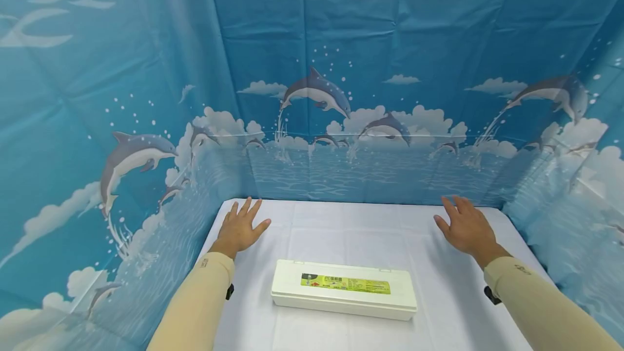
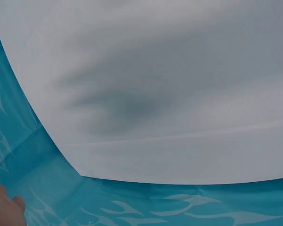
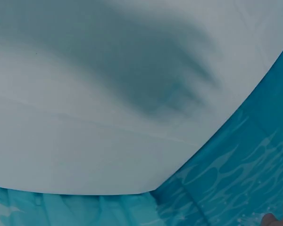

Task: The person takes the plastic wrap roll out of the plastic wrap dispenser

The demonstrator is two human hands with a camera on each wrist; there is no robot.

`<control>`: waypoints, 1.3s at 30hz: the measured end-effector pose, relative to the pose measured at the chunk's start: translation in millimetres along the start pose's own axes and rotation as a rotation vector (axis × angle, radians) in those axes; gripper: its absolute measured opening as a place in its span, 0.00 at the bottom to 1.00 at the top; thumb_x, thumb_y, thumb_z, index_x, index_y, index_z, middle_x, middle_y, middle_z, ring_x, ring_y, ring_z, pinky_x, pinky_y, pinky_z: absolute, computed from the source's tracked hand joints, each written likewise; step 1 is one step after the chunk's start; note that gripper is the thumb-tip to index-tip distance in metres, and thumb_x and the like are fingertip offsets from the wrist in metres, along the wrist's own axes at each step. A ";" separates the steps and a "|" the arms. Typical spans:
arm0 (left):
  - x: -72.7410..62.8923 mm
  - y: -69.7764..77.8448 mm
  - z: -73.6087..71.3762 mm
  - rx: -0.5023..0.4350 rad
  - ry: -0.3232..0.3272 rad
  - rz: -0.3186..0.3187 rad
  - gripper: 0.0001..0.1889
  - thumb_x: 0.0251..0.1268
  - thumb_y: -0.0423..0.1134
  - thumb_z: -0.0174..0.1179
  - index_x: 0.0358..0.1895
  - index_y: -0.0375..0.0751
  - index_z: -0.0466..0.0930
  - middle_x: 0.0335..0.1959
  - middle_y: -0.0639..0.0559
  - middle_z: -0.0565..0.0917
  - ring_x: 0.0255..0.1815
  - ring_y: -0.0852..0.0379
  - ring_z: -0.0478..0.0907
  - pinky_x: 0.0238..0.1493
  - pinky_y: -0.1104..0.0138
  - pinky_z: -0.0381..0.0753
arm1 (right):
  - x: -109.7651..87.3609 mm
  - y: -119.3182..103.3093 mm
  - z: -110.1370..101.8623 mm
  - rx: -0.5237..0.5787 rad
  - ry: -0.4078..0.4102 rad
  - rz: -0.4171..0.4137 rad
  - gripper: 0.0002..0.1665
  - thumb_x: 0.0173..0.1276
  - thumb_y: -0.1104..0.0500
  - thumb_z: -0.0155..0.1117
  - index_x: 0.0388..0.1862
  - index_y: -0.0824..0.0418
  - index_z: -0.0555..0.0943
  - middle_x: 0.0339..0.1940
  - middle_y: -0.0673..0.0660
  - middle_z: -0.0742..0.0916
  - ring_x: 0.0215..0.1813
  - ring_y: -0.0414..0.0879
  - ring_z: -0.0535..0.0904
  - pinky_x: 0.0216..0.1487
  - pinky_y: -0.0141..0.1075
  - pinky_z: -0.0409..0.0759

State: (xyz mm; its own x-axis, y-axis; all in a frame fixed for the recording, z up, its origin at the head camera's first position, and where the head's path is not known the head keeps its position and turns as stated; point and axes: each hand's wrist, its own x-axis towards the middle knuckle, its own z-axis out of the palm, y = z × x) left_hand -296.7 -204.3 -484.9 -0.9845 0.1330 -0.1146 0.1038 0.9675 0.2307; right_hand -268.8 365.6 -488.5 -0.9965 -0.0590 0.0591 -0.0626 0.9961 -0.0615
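A long cream-white plastic box with its lid down lies near the front middle of the table. On the lid is a yellow-green printed label. Over the table's left side, beyond the box, my left hand is held with fingers spread, touching nothing. My right hand hovers over the right side in the same way, fingers extended. In the left wrist view only part of the left hand shows at the lower corner. A bit of the right hand appears in the right wrist view.
A white cloth covers the table. Blue sheets printed with dolphins and clouds rise behind the table and along both its sides. Shadows of the hands fall on the cloth.
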 end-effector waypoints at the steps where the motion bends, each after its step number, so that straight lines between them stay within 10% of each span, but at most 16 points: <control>1: 0.4 -0.4 2.0 -0.001 0.003 0.004 0.43 0.75 0.71 0.39 0.85 0.56 0.43 0.86 0.44 0.42 0.85 0.30 0.34 0.83 0.36 0.38 | -0.2 -1.6 -0.1 0.004 0.007 -0.006 0.45 0.79 0.41 0.51 0.79 0.71 0.57 0.76 0.80 0.61 0.76 0.79 0.53 0.76 0.73 0.54; 39: -17.0 15.3 45.5 -0.126 0.053 0.143 0.40 0.76 0.69 0.44 0.84 0.62 0.46 0.86 0.51 0.48 0.86 0.38 0.41 0.84 0.39 0.46 | -26.6 -63.5 17.5 0.102 0.114 -0.229 0.43 0.79 0.39 0.53 0.83 0.57 0.57 0.82 0.67 0.62 0.82 0.68 0.55 0.79 0.68 0.56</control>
State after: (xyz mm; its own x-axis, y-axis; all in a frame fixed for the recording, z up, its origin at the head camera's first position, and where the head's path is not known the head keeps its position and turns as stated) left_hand -272.0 -182.0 -523.4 -0.9673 0.2526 -0.0218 0.2281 0.9045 0.3604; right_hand -239.3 302.8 -503.7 -0.9435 -0.2684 0.1945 -0.2966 0.9456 -0.1338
